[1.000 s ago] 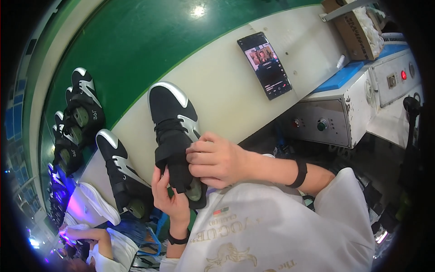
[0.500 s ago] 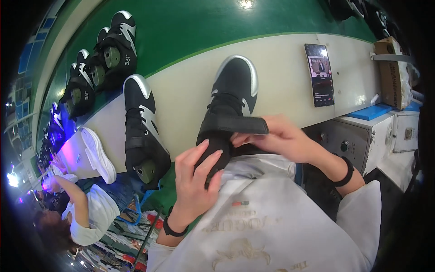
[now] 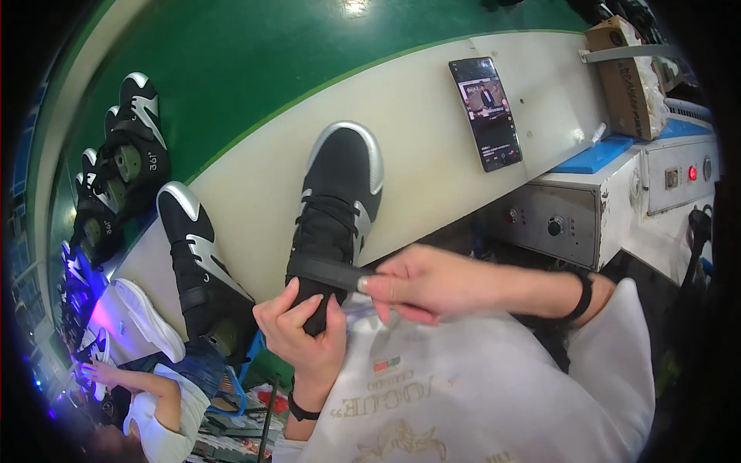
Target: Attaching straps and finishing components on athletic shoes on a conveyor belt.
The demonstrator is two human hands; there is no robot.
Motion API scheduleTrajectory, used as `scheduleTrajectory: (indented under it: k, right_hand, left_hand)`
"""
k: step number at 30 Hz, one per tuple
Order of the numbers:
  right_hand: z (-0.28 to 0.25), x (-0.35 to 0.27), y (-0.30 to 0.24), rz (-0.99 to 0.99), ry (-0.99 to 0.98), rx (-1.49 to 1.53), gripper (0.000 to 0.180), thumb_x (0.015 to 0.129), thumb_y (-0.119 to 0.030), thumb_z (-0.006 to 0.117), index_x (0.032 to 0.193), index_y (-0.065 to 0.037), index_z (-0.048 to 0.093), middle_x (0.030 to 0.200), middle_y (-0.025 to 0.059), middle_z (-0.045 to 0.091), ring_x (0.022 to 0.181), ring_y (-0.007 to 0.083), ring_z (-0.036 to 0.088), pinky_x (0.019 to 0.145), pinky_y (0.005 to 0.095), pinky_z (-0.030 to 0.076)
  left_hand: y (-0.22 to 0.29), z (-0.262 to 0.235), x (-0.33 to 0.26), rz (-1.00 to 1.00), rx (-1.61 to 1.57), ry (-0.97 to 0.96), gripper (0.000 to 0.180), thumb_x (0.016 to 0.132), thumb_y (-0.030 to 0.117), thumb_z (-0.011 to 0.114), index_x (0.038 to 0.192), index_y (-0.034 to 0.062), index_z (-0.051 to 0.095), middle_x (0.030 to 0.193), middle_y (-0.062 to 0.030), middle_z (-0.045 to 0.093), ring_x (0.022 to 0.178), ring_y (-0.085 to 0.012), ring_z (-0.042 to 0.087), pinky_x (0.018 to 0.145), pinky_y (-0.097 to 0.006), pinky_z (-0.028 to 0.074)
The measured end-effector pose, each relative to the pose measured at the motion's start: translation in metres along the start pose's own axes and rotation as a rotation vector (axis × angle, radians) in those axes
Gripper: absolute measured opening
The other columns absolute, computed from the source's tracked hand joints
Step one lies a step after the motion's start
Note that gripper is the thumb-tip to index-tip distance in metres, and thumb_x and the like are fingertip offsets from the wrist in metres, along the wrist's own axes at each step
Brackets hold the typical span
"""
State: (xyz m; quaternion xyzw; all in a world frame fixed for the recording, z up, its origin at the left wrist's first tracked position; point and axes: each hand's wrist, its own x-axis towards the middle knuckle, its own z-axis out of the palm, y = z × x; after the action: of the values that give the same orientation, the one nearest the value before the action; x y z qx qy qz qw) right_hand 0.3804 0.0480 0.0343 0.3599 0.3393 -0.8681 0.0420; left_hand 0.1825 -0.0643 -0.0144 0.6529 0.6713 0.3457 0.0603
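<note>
A black shoe (image 3: 340,181) with silver toe and side trim lies in front of me, toe pointing away. At its heel, my left hand (image 3: 309,328) has its fingers curled round the collar. A black strap (image 3: 328,272) runs across the shoe's ankle, and its free end is pinched between the thumb and fingers of my right hand (image 3: 421,285). The heel's underside is hidden behind my left hand. Just left stands a matching shoe (image 3: 197,258) with a green shoe last (image 3: 224,337) in its opening.
The white bench (image 3: 421,170) carries a phone (image 3: 486,114) at the far right and white soles (image 3: 147,319) at the left. More black shoes (image 3: 139,147) line the green surface (image 3: 255,54). A control box (image 3: 556,224) and cardboard box (image 3: 629,85) stand right. Lower left, another person (image 3: 158,409) works.
My right hand has shifted from under the strap to a thumb-and-finger pinch on its end, drawn nearer me. My left hand stays at the heel. The whole view has shifted.
</note>
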Motion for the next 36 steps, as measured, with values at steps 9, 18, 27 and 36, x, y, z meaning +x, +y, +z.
scheduleTrajectory:
  k: [9,18,27,36]
  right_hand:
    - [0.012,0.058,0.074,-0.163,0.029,0.162,0.052,0.102,-0.046,0.048,0.068,-0.007,0.055,0.049,-0.0003,0.047,0.041,0.0088,0.045,0.042,0.0261,0.041]
    - [-0.003,0.057,0.058,-0.203,0.071,-0.254,0.052,0.102,-0.041,0.049,0.071,-0.001,0.060,0.051,0.0051,0.057,0.046,0.0124,0.058,0.047,0.0279,0.048]
    - [-0.018,0.048,0.046,-0.417,0.456,-0.972,0.052,0.088,-0.048,0.065,0.069,0.001,0.066,0.065,0.0132,0.065,0.064,0.0310,0.064,0.060,0.0399,0.048]
    - [0.010,0.025,0.076,-0.818,0.829,-0.774,0.048,0.090,-0.022,0.067,0.127,0.006,0.051,0.119,0.0302,0.059,0.102,0.0422,0.062,0.083,0.0434,0.054]
  left_hand:
    - [0.004,-0.002,0.008,0.039,-0.097,-0.117,0.028,0.076,0.007,0.073,0.096,0.0075,0.053,0.111,-0.0158,0.057,0.093,-0.0301,0.052,0.080,-0.042,0.043]
    - [0.005,-0.003,0.012,0.105,-0.064,-0.097,0.033,0.073,0.010,0.074,0.101,0.0089,0.056,0.110,-0.0138,0.058,0.084,-0.0295,0.050,0.070,-0.040,0.042]
    - [-0.014,-0.061,0.009,-0.347,-0.650,-0.287,0.038,0.083,0.000,0.063,0.120,-0.0022,0.055,0.127,-0.0177,0.058,0.114,-0.0293,0.057,0.102,-0.043,0.044]
    - [-0.091,-0.086,-0.006,-0.522,-0.121,-0.137,0.079,0.083,0.002,0.066,0.151,0.0034,0.027,0.145,-0.0177,0.038,0.129,-0.0273,0.044,0.110,-0.038,0.033]
